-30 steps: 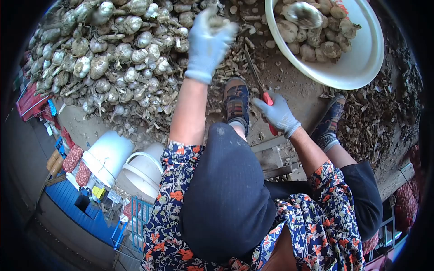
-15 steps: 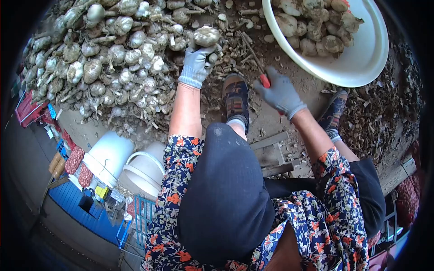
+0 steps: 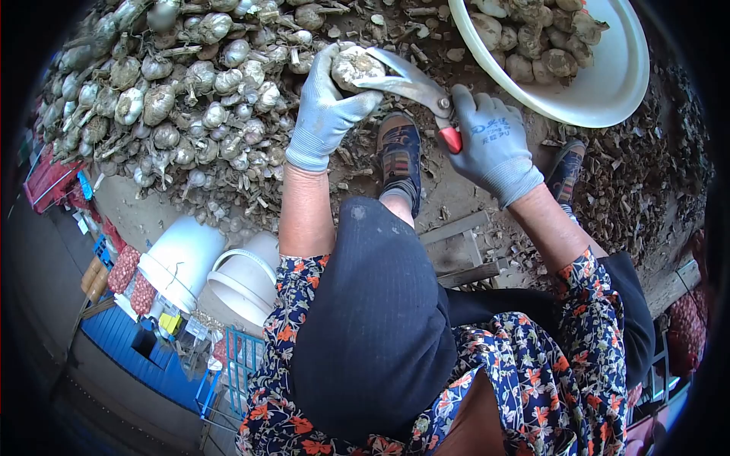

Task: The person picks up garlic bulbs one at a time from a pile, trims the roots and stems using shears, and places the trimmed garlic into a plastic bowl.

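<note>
Head view, garlic bulb and shears between two gloved hands. The garlic bulb (image 3: 356,68) sits at the fingers of the left hand (image 3: 325,114), which is curled round its near and outer sides, thumb extended below it. To the right of that hand, the parted blades (image 3: 414,90) of the shears (image 3: 443,103) reach the bulb, one at its upper edge and one at its lower; whether both touch cannot be told. The right hand (image 3: 494,144) is wrapped round the shears' grip, of which one red handle (image 3: 451,140) is visible beside the fingers. Left of and beyond the left hand lies a heap of garlic (image 3: 158,102) with stalks attached. Beyond the right hand stands a white basin (image 3: 597,114) containing further bulbs (image 3: 559,68). Right of that hand, dry trimmings (image 3: 631,178) cover the ground. Below the left hand is a shoe (image 3: 399,156); farther back, to its left, two white buckets (image 3: 181,262) lie tipped.
</note>
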A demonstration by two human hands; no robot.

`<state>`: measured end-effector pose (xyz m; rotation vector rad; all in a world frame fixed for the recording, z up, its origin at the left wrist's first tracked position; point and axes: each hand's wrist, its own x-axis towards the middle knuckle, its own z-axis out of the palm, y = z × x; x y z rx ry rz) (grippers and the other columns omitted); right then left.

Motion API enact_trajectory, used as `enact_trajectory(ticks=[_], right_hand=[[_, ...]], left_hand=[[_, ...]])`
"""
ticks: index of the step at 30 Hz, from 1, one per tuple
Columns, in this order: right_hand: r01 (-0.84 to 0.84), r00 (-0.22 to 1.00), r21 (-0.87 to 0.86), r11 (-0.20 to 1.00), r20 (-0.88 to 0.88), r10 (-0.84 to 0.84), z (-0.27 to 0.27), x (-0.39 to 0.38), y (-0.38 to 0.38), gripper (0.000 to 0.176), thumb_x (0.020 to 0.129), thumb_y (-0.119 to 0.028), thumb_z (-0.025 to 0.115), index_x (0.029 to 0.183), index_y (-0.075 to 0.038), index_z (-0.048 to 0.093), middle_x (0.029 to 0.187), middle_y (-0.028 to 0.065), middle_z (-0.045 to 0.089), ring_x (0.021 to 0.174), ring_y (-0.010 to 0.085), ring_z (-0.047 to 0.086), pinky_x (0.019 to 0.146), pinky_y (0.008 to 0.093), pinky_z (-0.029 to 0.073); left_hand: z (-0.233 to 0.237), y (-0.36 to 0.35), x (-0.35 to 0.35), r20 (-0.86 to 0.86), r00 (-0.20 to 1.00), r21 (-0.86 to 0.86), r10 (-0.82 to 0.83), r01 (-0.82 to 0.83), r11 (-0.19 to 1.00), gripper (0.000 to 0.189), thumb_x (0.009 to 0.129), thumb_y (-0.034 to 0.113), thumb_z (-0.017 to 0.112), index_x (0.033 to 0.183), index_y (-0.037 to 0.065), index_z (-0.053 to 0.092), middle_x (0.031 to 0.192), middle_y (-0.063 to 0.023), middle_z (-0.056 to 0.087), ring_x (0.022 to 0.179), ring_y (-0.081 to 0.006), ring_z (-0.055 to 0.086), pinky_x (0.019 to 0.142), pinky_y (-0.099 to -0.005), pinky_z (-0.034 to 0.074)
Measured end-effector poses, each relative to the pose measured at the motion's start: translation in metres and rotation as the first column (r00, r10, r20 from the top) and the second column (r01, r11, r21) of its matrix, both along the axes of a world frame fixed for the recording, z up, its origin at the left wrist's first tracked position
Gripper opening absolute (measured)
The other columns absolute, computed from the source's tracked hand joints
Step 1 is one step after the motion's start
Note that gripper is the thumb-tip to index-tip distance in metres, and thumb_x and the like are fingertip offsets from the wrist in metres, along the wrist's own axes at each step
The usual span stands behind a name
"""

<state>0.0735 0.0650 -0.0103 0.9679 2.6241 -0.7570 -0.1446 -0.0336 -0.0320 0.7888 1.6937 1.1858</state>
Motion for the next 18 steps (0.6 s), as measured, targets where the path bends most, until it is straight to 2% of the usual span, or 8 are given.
enact_trajectory(ticks=[5,6,7,9,13,16,17,18], right_hand=[[-0.088,0.989,-0.080,0.993,0.114,0.097,0.005,0.000,-0.006,0.043,0.079,-0.029,0.063,0.110,-0.005,0.046,0.093,0.0155,0.060,0.088,0.0316,0.062,0.076,0.0442,0.047],[-0.087,0.988,-0.090,0.992,0.116,0.098,0.004,0.001,-0.006,0.043,0.079,-0.029,0.063,0.110,-0.005,0.046,0.093,0.0155,0.060,0.088,0.0316,0.062,0.076,0.0442,0.047],[-0.116,0.985,-0.096,0.989,0.115,0.127,0.002,0.003,-0.006,0.043,0.080,-0.034,0.063,0.106,-0.004,0.047,0.091,0.0167,0.062,0.085,0.0315,0.064,0.075,0.0445,0.048],[-0.143,0.980,-0.106,0.984,0.121,0.156,0.000,0.005,-0.006,0.044,0.081,-0.039,0.063,0.103,-0.003,0.049,0.088,0.0178,0.064,0.083,0.0315,0.066,0.074,0.0449,0.049],[-0.053,0.986,-0.272,0.961,0.136,0.093,-0.013,0.009,-0.010,0.037,0.081,-0.033,0.062,0.099,-0.004,0.047,0.086,0.0181,0.065,0.082,0.0345,0.065,0.074,0.0449,0.050],[0.050,0.996,-0.330,0.943,0.083,-0.024,-0.026,0.015,-0.019,0.035,0.081,-0.028,0.062,0.102,-0.006,0.046,0.085,0.0172,0.063,0.081,0.0363,0.064,0.072,0.0455,0.050],[0.101,0.995,-0.326,0.940,0.041,-0.093,-0.028,0.017,-0.019,0.035,0.081,-0.025,0.062,0.105,-0.006,0.046,0.085,0.0165,0.062,0.079,0.0371,0.063,0.071,0.0464,0.049],[0.103,0.995,-0.322,0.941,0.037,-0.097,-0.029,0.021,-0.017,0.035,0.081,-0.025,0.062,0.105,-0.006,0.046,0.085,0.0165,0.062,0.079,0.0371,0.063,0.071,0.0464,0.049]], left_hand=[[0.004,-0.004,0.003,-0.096,0.993,-0.016,-0.070,0.069,0.997,0.073,0.062,0.013,0.080,0.123,-0.001,0.043,0.107,-0.0074,0.057,0.098,-0.0135,0.057,0.087,-0.0280,0.048],[0.002,-0.006,0.002,-0.212,0.971,-0.015,-0.109,0.108,0.994,0.071,0.064,0.012,0.078,0.124,-0.001,0.043,0.108,-0.0073,0.057,0.097,-0.0131,0.057,0.086,-0.0272,0.048],[0.002,-0.008,0.003,-0.324,0.935,-0.019,-0.146,0.148,0.989,0.069,0.065,0.010,0.077,0.125,-0.001,0.043,0.108,-0.0073,0.057,0.097,-0.0127,0.057,0.086,-0.0263,0.048],[0.005,-0.004,0.007,-0.323,0.934,-0.030,-0.155,0.154,0.988,0.070,0.065,0.011,0.077,0.124,-0.002,0.043,0.108,-0.0076,0.058,0.097,-0.0127,0.057,0.085,-0.0265,0.048],[-0.007,-0.005,0.005,-0.210,0.962,-0.097,-0.175,0.157,0.983,0.068,0.065,0.012,0.077,0.123,-0.002,0.045,0.103,-0.0068,0.059,0.090,-0.0107,0.058,0.081,-0.0258,0.050],[-0.010,-0.007,0.010,0.019,0.991,-0.161,-0.136,0.137,0.977,0.064,0.066,0.012,0.076,0.122,-0.001,0.046,0.102,-0.0041,0.059,0.089,-0.0107,0.058,0.080,-0.0258,0.050],[-0.010,-0.008,0.009,0.017,0.990,-0.162,-0.142,0.143,0.976,0.064,0.066,0.012,0.076,0.122,-0.001,0.046,0.102,-0.0041,0.059,0.089,-0.0107,0.058,0.080,-0.0258,0.050],[-0.011,-0.011,0.006,0.175,0.979,-0.131,-0.105,0.129,0.983,0.065,0.066,0.011,0.076,0.122,-0.001,0.046,0.102,-0.0040,0.059,0.091,-0.0108,0.058,0.082,-0.0259,0.049]])
